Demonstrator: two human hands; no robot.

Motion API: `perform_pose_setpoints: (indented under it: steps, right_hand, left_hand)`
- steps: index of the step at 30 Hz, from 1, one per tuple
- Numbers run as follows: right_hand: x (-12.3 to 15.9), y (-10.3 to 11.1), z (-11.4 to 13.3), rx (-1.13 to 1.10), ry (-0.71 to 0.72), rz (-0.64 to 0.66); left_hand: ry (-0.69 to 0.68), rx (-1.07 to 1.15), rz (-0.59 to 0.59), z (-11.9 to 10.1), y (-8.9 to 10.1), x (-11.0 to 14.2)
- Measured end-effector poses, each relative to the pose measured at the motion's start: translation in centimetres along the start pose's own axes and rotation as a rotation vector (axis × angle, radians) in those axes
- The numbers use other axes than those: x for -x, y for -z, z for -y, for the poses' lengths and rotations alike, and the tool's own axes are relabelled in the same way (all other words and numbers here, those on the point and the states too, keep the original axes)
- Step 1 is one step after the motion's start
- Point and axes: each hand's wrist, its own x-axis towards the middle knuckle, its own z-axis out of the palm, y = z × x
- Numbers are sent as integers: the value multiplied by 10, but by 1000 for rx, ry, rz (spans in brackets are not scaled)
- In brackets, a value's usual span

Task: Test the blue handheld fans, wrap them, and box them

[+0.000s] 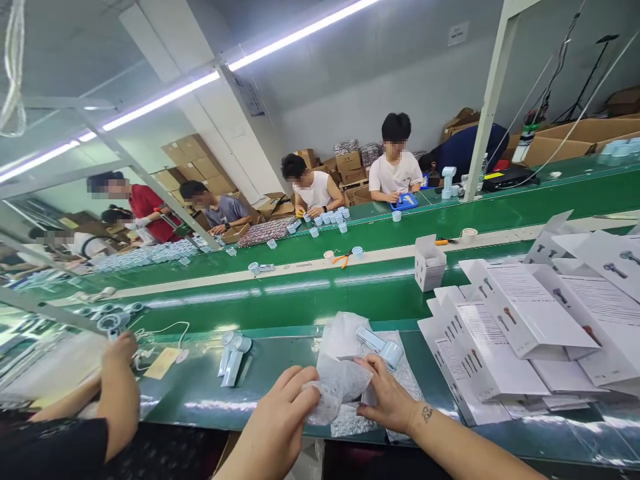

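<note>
1. Clock directions run from the bag (339, 350), which sits over the near bench (193, 400), between the two hands; the bench's front edge runs below it, at 6.
2. The left hand (277, 423) grips the bag's bunched near end at 7, fingers curled into the film.
3. The right hand (387, 397) pinches the bag's other side at 4; a pale edge shows by its thumb, too covered to identify.
4. The device (385, 347) lies just beside the bag at 2, past the right hand's fingers, over a bubble sheet (409, 380); whether the fingers touch it I cannot tell.
5. Open bench top spreads at 9, on both sides of a pair of devices (234, 357); further out that way lie a card (163, 363) and a co-worker's hand (120, 347).
6. At 3, a box pile (500, 333) crowds the right side, close to the right forearm.
7. Between 1 and 2 stands a small box (430, 267), flaps up, its inside hidden. At 1, across the belt, a blue tray (406, 201) holds small pieces under a co-worker's hands.
8. The bag is milky, crinkled film; its contents are unclear.
9. The device is glossy pale blue, a straight handle joined to a rounded head. The sheet is clear and dimpled, the pile white printed card with angular folds, the bench smooth, shiny green.
</note>
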Motion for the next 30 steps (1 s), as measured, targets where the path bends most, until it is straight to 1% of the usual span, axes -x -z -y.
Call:
perform_pose_setpoints:
  steps: [2, 4, 5, 7, 9, 11, 12, 14, 16, 17, 18, 21, 23, 24, 27, 28, 30]
  right_hand:
    - [-1, -3, 1, -13, 17, 21]
    - [-1, -5, 3, -31, -3, 10]
    - [-1, -4, 3, -39, -21, 0]
    - [2, -2, 1, -58, -52, -10]
    - [6, 1, -4, -77, -59, -5]
    - [10, 3, -10, -89, -41, 3]
    - [11, 3, -14, -91, -17, 15]
    - [15, 1, -21, -86, 53, 43]
    - [17, -2, -27, -81, 112, 51]
    - [17, -3, -30, -80, 125, 42]
    - [17, -4, -31, -79, 128, 28]
    - [15, -6, -32, -83, 133, 6]
    - [14, -4, -32, -86, 142, 3]
    - [13, -3, -31, -86, 145, -2]
    - [15, 0, -29, -98, 102, -28]
    - [16, 0, -28, -108, 68, -33]
    - [17, -1, -26, -133, 3, -25]
  left_hand:
    - [107, -127, 162, -14, 3, -15]
    - [200, -227, 261, -25, 2, -34]
    - [204, -249, 287, -28, 2, -42]
    - [151, -244, 320, -30, 5, -56]
    - [120, -249, 344, -30, 10, -63]
    - [107, -316, 377, -30, 14, -64]
    - [64, -358, 405, -31, 14, -63]
    - [-117, -405, 473, -33, 11, -61]
    - [-285, -408, 512, -37, 3, -61]
    - [-323, -408, 524, -40, -4, -61]
    - [-322, -414, 538, -43, -12, -62]
    - [-208, -447, 609, -53, -37, -67]
    - [-164, -438, 649, -57, -49, -70]
    - [-158, -427, 643, -59, -53, -71]
    - [-105, -365, 554, -58, -56, -68]
    - [-65, -323, 541, -57, -57, -65]
    - [43, -222, 566, -55, -63, -61]
